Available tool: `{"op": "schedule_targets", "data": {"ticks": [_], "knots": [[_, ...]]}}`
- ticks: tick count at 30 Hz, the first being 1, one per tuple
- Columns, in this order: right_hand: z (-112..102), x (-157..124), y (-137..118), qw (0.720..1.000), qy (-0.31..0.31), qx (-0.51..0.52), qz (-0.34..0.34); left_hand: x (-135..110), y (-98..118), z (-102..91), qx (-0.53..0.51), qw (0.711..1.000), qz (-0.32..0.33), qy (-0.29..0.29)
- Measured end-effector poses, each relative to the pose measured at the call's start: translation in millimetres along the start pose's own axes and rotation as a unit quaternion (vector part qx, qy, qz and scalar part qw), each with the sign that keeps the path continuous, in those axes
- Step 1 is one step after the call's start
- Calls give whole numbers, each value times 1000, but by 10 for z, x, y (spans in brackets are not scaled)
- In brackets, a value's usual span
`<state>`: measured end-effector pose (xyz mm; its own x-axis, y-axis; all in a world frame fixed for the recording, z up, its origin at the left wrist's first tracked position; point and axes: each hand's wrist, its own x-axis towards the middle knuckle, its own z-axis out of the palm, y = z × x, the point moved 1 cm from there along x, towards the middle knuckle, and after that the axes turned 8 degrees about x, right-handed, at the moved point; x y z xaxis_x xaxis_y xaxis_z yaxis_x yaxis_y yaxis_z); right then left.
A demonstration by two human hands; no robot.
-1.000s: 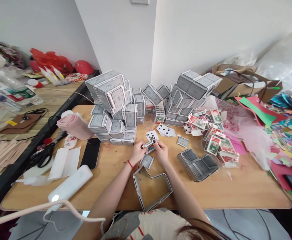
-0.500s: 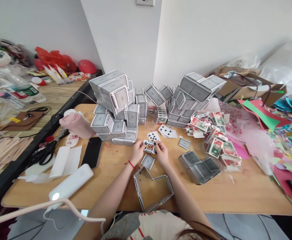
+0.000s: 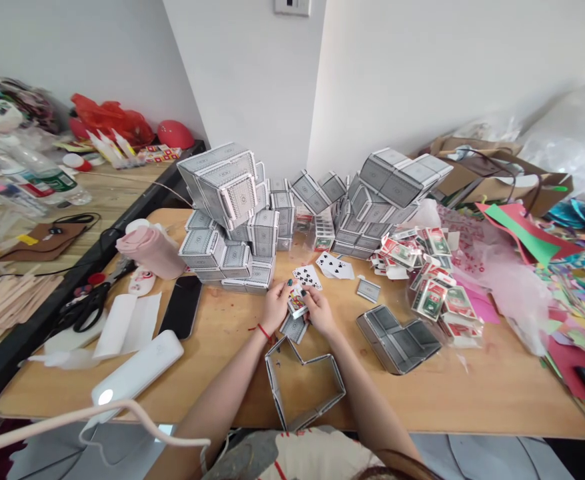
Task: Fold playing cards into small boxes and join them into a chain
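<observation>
My left hand and my right hand meet over the middle of the wooden table, both pinching a small face card tilted between the fingertips. A grey-backed card lies just under them. In front of me sits an open heart-shaped frame of cards. Loose spade cards lie just beyond my hands.
Stacked grey card blocks and another pile rise at the back. A finished grey heart and red-green card boxes lie right. A black phone, scissors, a pink roll and a white device lie left.
My hands have drawn slightly toward me and the face card has turned from lying flat to tilted up between my fingers.
</observation>
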<state>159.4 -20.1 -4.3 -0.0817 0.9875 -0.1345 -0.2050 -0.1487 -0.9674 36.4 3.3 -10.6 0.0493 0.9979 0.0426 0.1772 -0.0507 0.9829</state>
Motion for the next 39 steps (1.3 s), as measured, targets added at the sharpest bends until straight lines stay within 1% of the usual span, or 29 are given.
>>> {"op": "schedule_targets", "data": {"ticks": [3, 5, 8, 12, 16, 19, 22, 26, 32, 36, 39], "knots": [[-21, 3, 33, 999, 41, 30, -12, -19, -12, -7, -33, 999, -23, 9], [-25, 7, 54, 997, 52, 47, -18, -30, -16, -2, -41, 999, -29, -9], [-21, 19, 74, 997, 58, 56, -21, -43, -6, 15, -39, 998, -15, -45], [-15, 40, 74, 998, 36, 54, -13, -52, 11, 37, -40, 997, -19, -60], [-15, 51, 49, 999, 12, 49, -4, -56, 19, 53, -29, 998, -19, -49], [-13, 46, 30, 999, 13, 48, -1, -60, 15, 60, -19, 999, -10, -33], [-10, 39, 18, 999, 22, 43, 4, -65, 2, 64, -26, 999, -7, -32], [-12, 39, 16, 998, 19, 50, 22, -73, -2, 67, -49, 998, -24, -42], [-1, 28, -15, 997, 9, 70, 31, -84, 39, 52, -41, 998, -40, -29], [19, 14, -54, 996, 4, 82, 30, -86, 65, 33, -12, 1000, -23, -18], [16, 6, -63, 995, -1, 96, 34, -99, 91, 32, -14, 999, -18, -22]]}}
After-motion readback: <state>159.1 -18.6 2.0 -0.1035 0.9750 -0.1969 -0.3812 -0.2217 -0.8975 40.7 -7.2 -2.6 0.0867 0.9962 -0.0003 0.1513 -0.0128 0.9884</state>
